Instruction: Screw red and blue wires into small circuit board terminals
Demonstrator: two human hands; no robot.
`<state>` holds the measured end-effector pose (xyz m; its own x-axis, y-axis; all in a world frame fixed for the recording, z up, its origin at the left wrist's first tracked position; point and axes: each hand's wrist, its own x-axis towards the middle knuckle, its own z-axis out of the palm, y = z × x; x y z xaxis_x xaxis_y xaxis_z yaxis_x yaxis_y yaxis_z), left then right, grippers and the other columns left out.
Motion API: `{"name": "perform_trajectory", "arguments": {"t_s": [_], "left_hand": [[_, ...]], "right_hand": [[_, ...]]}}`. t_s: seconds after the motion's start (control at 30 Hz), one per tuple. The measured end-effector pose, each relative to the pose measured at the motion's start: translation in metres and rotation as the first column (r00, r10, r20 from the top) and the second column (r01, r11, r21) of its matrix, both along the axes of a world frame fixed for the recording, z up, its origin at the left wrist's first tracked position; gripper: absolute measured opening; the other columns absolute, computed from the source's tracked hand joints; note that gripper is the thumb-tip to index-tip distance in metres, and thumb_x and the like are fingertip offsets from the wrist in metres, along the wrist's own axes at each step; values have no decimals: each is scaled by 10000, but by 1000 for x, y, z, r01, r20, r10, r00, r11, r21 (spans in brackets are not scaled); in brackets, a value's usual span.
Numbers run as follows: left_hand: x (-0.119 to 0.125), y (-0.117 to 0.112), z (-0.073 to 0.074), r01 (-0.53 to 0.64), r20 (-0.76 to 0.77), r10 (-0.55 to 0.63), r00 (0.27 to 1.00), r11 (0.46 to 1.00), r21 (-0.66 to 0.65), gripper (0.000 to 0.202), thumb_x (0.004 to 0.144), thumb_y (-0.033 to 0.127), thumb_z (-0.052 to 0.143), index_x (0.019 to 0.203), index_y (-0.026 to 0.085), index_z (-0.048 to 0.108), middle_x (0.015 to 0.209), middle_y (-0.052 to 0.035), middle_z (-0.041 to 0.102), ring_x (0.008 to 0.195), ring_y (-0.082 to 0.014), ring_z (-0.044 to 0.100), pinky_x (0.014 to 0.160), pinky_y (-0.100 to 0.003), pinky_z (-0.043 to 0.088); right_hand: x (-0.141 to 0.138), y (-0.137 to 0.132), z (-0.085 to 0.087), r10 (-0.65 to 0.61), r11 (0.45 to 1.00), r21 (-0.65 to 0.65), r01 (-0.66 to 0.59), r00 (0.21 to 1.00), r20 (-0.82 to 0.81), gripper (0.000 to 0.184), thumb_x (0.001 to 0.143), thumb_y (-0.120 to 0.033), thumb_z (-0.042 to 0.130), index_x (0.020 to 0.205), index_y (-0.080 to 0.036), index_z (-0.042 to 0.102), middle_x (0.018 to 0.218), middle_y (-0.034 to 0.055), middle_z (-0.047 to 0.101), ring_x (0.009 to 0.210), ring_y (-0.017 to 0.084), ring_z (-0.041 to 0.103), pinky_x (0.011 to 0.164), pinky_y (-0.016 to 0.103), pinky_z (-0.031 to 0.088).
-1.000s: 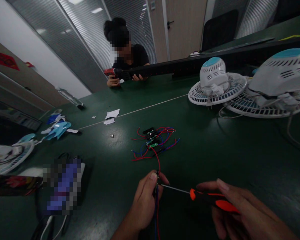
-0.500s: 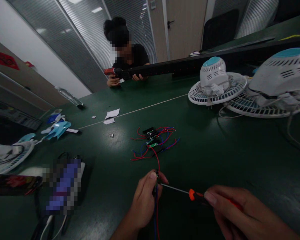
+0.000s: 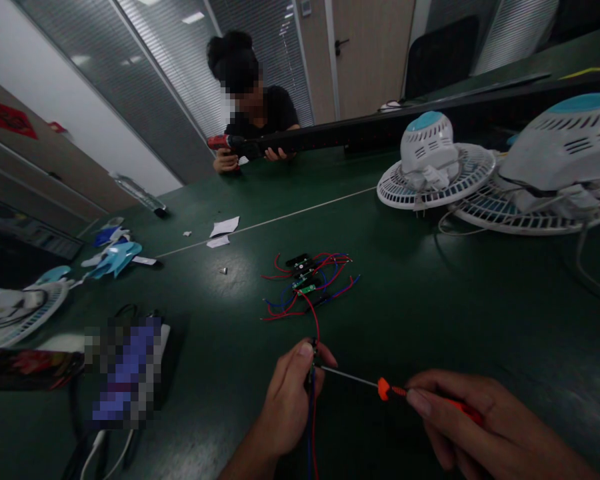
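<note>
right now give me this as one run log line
left hand: pinches red and blue wires | right hand: holds orange-handled steel screwdriver, tip at wires | nearby: small green circuit boards

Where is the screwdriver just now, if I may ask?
Head view, lower right: the screwdriver lies in the right hand, its tip beside the wires held in the left hand.

Your left hand (image 3: 287, 403) hides what the screwdriver (image 3: 350, 377) tip meets; the wires (image 3: 312, 433) run off below the frame.

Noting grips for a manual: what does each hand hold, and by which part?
Left hand pinches wires near their end; right hand grips a screwdriver's orange handle.
</note>
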<state>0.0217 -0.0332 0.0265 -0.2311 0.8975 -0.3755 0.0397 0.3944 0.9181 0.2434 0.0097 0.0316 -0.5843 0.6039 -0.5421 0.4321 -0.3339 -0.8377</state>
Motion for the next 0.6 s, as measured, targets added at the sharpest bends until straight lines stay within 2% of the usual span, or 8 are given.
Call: {"name": "perform_trajectory", "arguments": {"t_s": [0.3, 0.6], "left_hand": [[-1, 0, 0, 30, -26, -30, 999, 1000, -3, 525, 886, 558, 351, 772, 138, 644, 462, 62, 374, 448, -105, 315, 476, -249, 252], [0, 1, 0, -6, 5, 6, 1000, 1000, -13, 509, 878, 554, 374, 767, 137, 645, 467, 60, 372, 452, -107, 310, 473, -246, 250]], "right_hand": [[1, 0, 1, -40, 996, 77, 39, 999, 3, 444, 826, -600, 489, 805, -210, 701, 565, -25, 551, 440, 80, 473, 400, 173, 357], [1, -1, -2, -112, 986, 124, 108, 993, 28, 405, 765, -544, 565, 902, -208, 744, 559, -8, 607, 426, 88, 510, 387, 176, 390]]}}
